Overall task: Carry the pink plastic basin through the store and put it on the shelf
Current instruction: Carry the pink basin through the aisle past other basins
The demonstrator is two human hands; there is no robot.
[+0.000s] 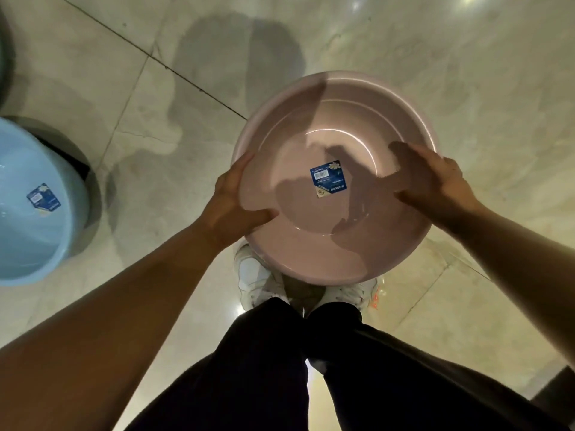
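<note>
The pink plastic basin (336, 119) is round and empty, with a blue label stuck at its bottom. I hold it level above the floor, in front of my legs. My left hand (231, 200) grips its left rim, thumb inside the bowl. On the right rim sits my right hand (435, 178), fingers curled over the edge and thumb inside. No shelf is in view.
A light blue basin (34, 219) with the same kind of label stands at the left edge, on something dark grey. Below are pale glossy floor tiles (466, 73), my dark trousers and white shoes (258, 281). A dark object (557, 396) shows at the lower right corner.
</note>
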